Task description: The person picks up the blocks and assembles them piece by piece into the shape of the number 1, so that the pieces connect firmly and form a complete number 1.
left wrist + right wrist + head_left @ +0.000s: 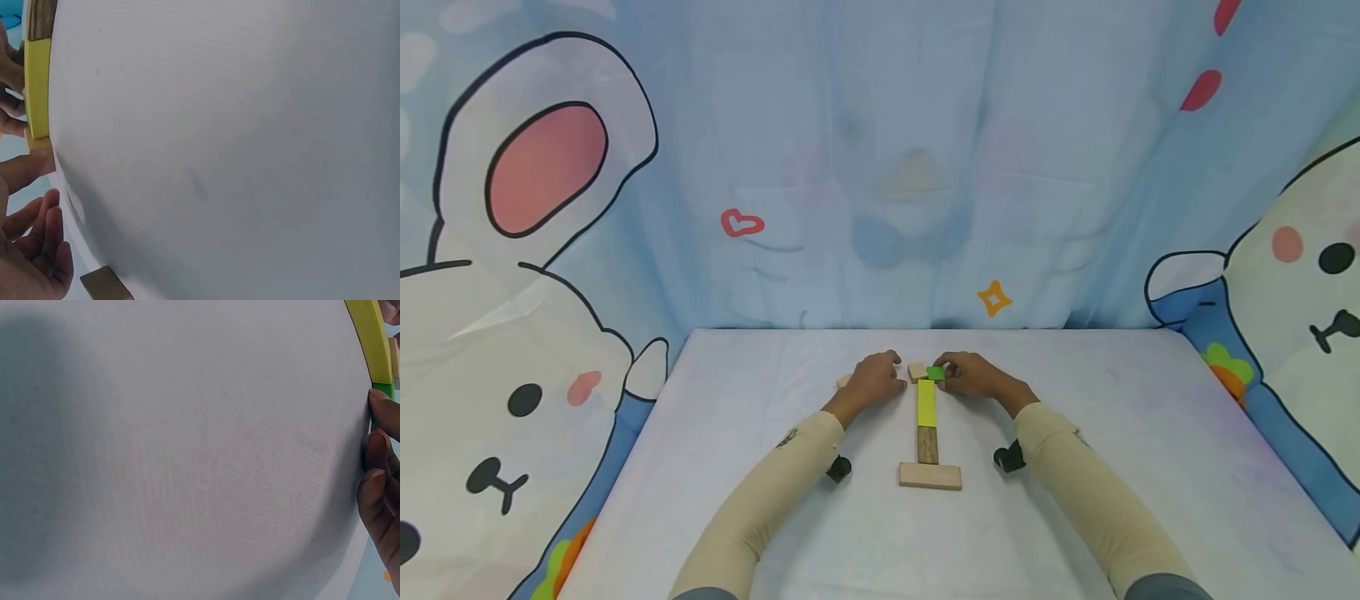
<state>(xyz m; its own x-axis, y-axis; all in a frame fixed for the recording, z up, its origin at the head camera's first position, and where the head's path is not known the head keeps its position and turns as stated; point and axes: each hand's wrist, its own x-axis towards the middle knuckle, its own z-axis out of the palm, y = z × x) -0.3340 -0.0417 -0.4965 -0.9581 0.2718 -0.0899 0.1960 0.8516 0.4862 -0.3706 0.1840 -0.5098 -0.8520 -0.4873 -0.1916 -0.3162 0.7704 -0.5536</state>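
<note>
On the table, a yellow block and a dark wood-grain block form a line rising from a wide pale wooden block. At the far end of the line, a small pale wooden block and a green block sit side by side. My right hand pinches the green block at its right side, its thumb against it. My left hand is just left of the small pale block, fingers loosely bent, thumb at that block in the left wrist view.
Another pale wooden block lies left of my left hand, partly hidden by it. A white cloth covers the table. A blue cartoon-print curtain hangs behind the far edge. Dark wrist cameras sit under both forearms.
</note>
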